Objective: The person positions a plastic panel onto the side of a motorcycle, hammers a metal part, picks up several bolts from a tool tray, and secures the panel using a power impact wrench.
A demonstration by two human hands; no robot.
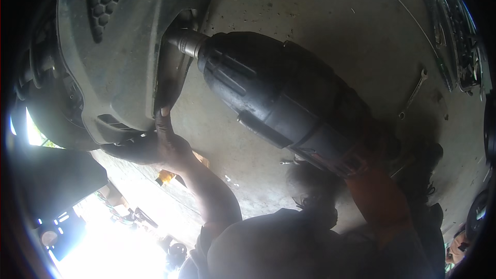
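A large black impact wrench [289,93] spans the middle, angled up to the left. Its metal socket [190,43] reaches into a recess at the edge of a dark plastic vehicle panel [116,72]. My right hand [368,171] is at the wrench's rear end, gripping it; most of the fingers are hidden behind the tool body. Under the panel's lower corner, my left hand [168,147] holds the edge, thumb pressed up against its side and fingers running beneath. What the socket sits on is hidden inside the recess.
A combination wrench [413,94] lies on the concrete floor [341,20] at the right. Beyond it is a dark tray of tools [462,46] with a thin rod [412,14] nearby. A yellow object [165,176] lies past my left wrist. Strong light glares at lower left.
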